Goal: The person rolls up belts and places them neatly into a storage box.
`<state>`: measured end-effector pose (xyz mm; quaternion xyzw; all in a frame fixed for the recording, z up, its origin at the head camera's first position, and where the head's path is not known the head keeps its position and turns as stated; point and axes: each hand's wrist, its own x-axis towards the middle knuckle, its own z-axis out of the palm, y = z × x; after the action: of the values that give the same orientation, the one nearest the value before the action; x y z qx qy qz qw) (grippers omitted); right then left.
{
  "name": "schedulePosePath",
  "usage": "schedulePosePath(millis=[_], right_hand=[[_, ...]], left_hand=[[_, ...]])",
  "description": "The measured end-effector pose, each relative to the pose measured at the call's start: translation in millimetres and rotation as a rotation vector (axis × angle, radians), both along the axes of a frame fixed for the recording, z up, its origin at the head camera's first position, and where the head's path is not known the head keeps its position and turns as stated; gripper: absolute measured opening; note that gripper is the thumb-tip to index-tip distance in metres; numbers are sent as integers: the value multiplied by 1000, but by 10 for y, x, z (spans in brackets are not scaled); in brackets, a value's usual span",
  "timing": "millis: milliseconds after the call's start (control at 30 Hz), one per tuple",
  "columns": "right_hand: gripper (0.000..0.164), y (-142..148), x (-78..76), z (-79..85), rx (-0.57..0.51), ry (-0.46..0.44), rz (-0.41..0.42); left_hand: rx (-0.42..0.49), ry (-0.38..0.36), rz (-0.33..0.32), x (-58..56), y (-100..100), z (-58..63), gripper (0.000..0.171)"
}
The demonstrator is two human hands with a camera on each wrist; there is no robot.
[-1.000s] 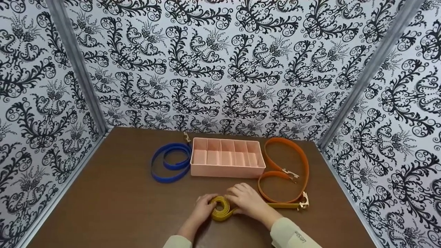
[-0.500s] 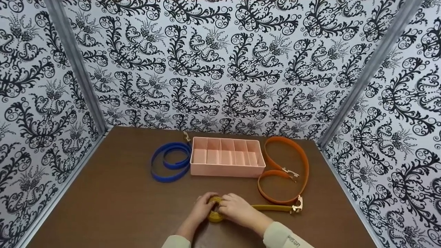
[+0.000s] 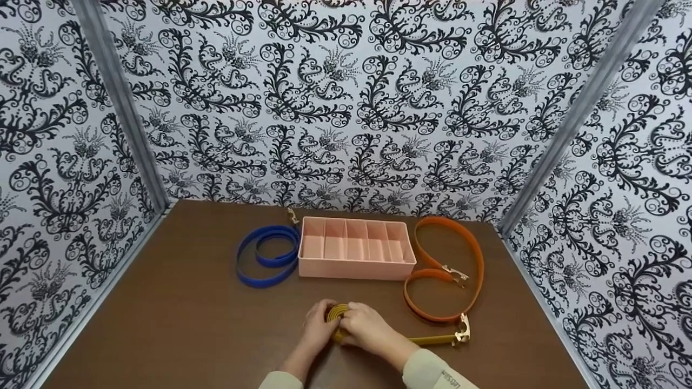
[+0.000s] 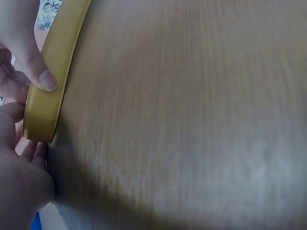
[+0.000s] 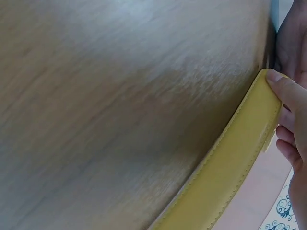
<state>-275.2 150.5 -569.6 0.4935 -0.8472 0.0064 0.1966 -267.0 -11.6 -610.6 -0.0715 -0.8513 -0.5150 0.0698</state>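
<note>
A yellow stitched strap (image 3: 338,310) is rolled into a tight coil, standing on its edge on the table. My left hand (image 3: 315,327) grips the coil's left side, fingers curled around the back. From the right, my right hand (image 3: 368,328) holds the coil and covers part of it. The strap's tail runs out rightward under that hand, ending in a gold metal clasp (image 3: 463,330). In the left wrist view, the right thumb presses the strap's outer face (image 4: 42,110). The right wrist view shows the right hand (image 5: 296,115) pinching the strap (image 5: 230,148) at the bend.
A pink divided tray (image 3: 357,269) stands behind the hands. Left of it lies a loosely curled blue strap (image 3: 265,281) with a gold clasp (image 3: 292,216). An orange strap (image 3: 479,259) loops on the right, close to the yellow strap's clasp. Patterned walls enclose the brown table (image 3: 178,313).
The yellow strap's clasp end has slid left and toward me as its free tail got shorter. My right hand has moved left, closer to my left hand, which stays around the coil.
</note>
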Motion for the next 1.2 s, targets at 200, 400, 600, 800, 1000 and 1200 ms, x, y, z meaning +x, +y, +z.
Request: schedulePosePath(millis=[200, 400, 600, 800, 1000, 1200], right_hand=[[31, 118, -30, -8, 49, -2, -4], [45, 312, -47, 39, 98, -36, 31], [41, 448, -23, 40, 107, -35, 59], [14, 380, 10, -53, 43, -17, 82], [4, 272, 74, -60, 45, 30, 65], [11, 160, 93, 48, 57, 0, 8]], left_hand=[[37, 38, -54, -13, -35, -12, 21], [46, 71, -111, -23, -43, 4, 19], [55, 25, -156, -13, -56, 25, 22], [75, -41, -208, 17, -63, 5, 24], [122, -60, -204, 34, -84, -19, 26], [141, -23, -130, -23, -40, -21, 25]])
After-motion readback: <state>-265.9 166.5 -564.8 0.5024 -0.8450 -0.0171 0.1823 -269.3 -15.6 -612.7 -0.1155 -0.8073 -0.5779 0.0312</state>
